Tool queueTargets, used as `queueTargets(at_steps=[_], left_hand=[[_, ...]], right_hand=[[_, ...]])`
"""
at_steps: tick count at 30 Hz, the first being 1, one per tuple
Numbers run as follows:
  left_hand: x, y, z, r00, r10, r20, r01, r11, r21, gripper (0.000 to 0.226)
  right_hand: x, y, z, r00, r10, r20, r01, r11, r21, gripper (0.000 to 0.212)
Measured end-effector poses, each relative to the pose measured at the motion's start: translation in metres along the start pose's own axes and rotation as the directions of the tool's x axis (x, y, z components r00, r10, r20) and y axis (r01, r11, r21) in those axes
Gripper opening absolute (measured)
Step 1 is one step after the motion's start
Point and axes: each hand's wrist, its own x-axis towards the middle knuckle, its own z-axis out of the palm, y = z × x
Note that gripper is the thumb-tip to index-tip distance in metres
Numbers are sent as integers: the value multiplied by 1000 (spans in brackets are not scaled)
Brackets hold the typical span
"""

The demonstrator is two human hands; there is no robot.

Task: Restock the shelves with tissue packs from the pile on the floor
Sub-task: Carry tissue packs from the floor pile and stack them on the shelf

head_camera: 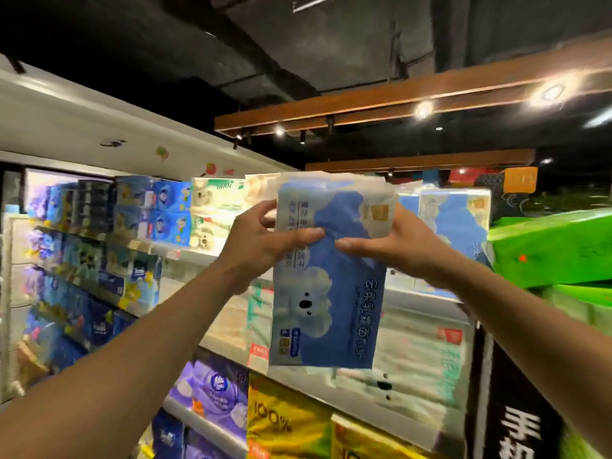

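A blue and white tissue pack (331, 286) with a koala face and a clear plastic top hangs upright in front of the shelves. My left hand (261, 243) grips its upper left edge, thumb across the front. On the upper right edge my right hand (394, 243) holds it the same way. The pack is level with the top shelf (427, 293), where a matching blue pack (453, 213) stands just behind to the right. The pile on the floor is out of view.
Shelves of blue tissue packs (99, 260) run off to the left. Purple packs (215, 389) and yellow packs (284, 425) fill lower rows. Green packs (556, 246) jut in at the right. A black sign panel (516, 409) stands at the shelf end.
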Motion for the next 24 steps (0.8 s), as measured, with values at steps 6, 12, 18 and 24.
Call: queueTargets(at_steps=[6, 12, 18, 24], left_hand=[[139, -74, 12, 997, 53, 47, -47, 991, -128, 75], [261, -133, 30, 986, 105, 130, -77, 976, -202, 50], [340, -167, 42, 971, 142, 194, -100, 972, -212, 38], [357, -187, 60, 969, 155, 193, -98, 956, -277, 51]], right_hand=[[111, 59, -13, 994, 43, -102, -62, 980, -188, 29], [209, 126, -18, 948, 91, -305, -176, 949, -263, 32], [262, 168, -16, 896, 132, -425, -260, 930, -260, 29], [267, 172, -20, 878, 166, -449, -342, 874, -346, 73]])
